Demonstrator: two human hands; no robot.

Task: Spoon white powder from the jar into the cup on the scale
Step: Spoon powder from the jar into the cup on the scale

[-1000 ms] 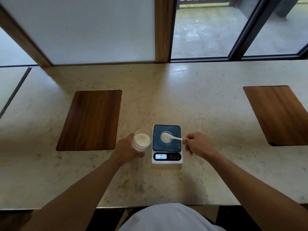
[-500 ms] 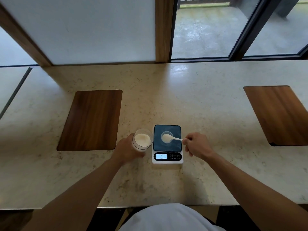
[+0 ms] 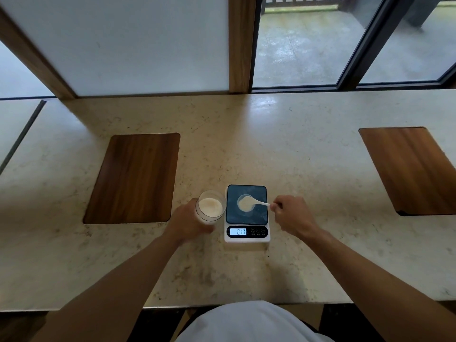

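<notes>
Low in the middle of the frame, the right hand (image 3: 292,215) pinches the handle end of a small white spoon (image 3: 256,203), fingers closed around it. The spoon's bowl sits over the mouth of the small clear cup (image 3: 244,205), which stands on the dark platform of the digital kitchen scale (image 3: 246,213). White powder shows in the cup and around the spoon's bowl; whether the spoon is loaded or already emptied cannot be told from this view. The lit display reads what looks like 0.17.

Just left of the scale, the left hand (image 3: 188,222) wraps around the lower side of the clear glass jar (image 3: 210,206), which holds a layer of white powder (image 3: 211,208) and stands on the pale stone tabletop (image 3: 296,149). 2 dark wooden inlays lie in the tabletop, 1 at the left (image 3: 134,177) and 1 at the right edge of the frame.

The step in hand appears to be the delivery of a spoonful into the cup. The next move likely calls for a gentle tilt or tap of the spoon so the powder falls inside the narrow rim, without pressing on the cup, since any push would disturb the reading. After that the spoon would travel left to the jar.
</notes>
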